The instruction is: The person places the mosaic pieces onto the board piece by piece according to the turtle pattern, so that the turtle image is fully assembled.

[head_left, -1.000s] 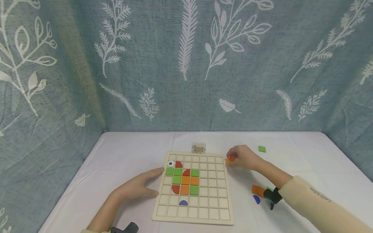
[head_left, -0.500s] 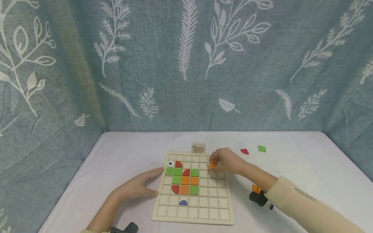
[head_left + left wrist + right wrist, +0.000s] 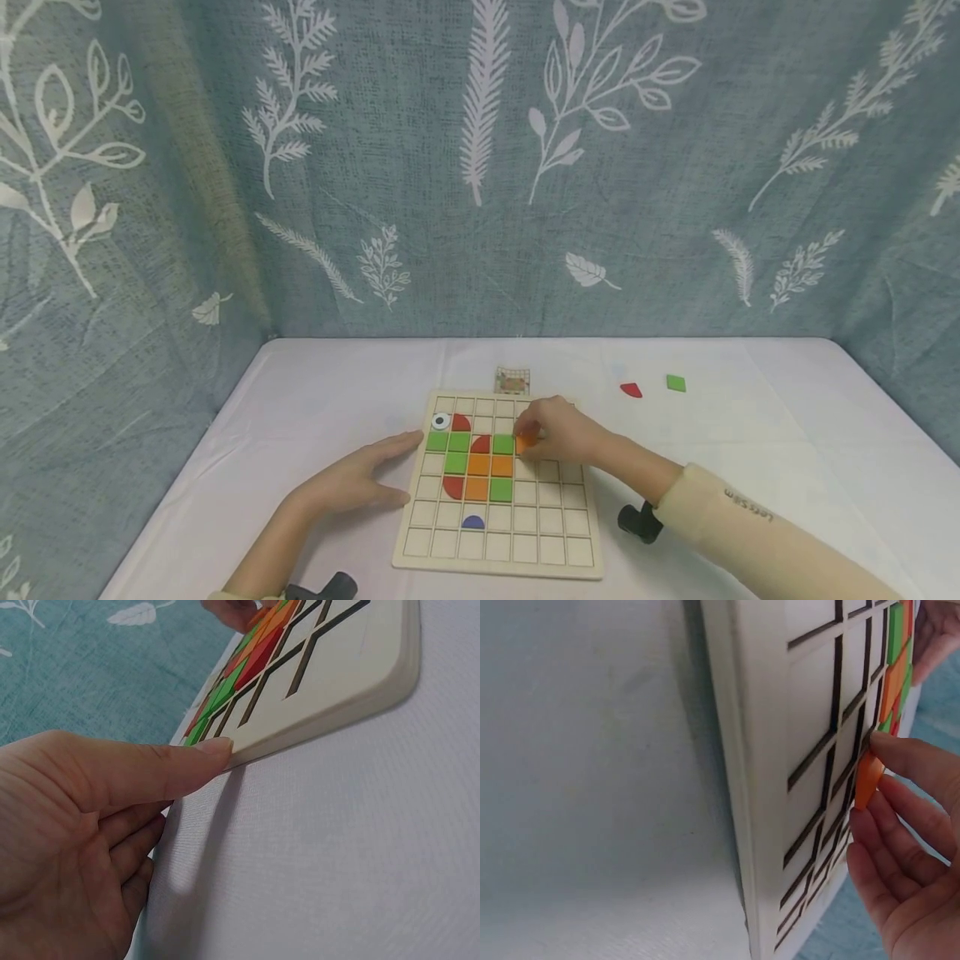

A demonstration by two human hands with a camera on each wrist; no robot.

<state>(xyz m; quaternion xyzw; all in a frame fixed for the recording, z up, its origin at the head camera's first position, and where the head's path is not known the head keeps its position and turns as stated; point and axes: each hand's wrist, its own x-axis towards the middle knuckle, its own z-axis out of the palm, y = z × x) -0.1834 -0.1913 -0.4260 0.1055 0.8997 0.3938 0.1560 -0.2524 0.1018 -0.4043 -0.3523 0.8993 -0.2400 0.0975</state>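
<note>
A pale wooden grid board [image 3: 551,550] lies on the white table. On it a figure is laid out in green, orange and red tiles, with a round eye tile [image 3: 440,422] at its upper left. My right hand [image 3: 566,435] pinches an orange tile [image 3: 868,778] between thumb and fingers. That tile is at the square right of the upper green tile [image 3: 503,444]. My left hand [image 3: 356,479] has its fingers extended, the thumb [image 3: 214,750] touching the board's left edge. A blue half-round tile [image 3: 473,522] sits lower on the board.
Behind the board lies a small pattern card [image 3: 513,381]. A red quarter-round tile [image 3: 631,390] and a green tile [image 3: 676,383] rest on the table at the back right. Black wrist cameras [image 3: 640,522] hang beneath the forearms. A blue patterned curtain [image 3: 420,167] backs the table.
My right hand has carried the orange tile leftward from beside the board onto the grid, uncovering the red tile behind. Its forearm now hides the loose pieces at right. My left hand stays put.
</note>
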